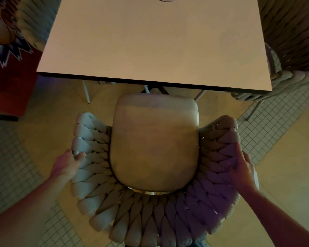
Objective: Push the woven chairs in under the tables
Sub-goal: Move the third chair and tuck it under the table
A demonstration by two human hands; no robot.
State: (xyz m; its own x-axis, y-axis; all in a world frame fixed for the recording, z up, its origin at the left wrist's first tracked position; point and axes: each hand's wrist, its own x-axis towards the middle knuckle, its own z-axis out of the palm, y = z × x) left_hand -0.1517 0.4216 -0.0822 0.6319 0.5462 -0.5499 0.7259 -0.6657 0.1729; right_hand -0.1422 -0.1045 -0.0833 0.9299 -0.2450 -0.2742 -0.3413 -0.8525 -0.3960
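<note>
A woven chair with a thick braided curved back and a smooth beige seat cushion stands right below me, facing a pale square table. The cushion's front edge lies just short of the table's near edge. My left hand grips the left side of the woven back, thumb on the inside. My right hand holds the right side of the back, fingers spread over the braid.
A second woven chair stands at the table's right side. Another woven chair back shows at the upper left, next to a red basketball graphic. Thin table legs stand under the table. The floor is tiled.
</note>
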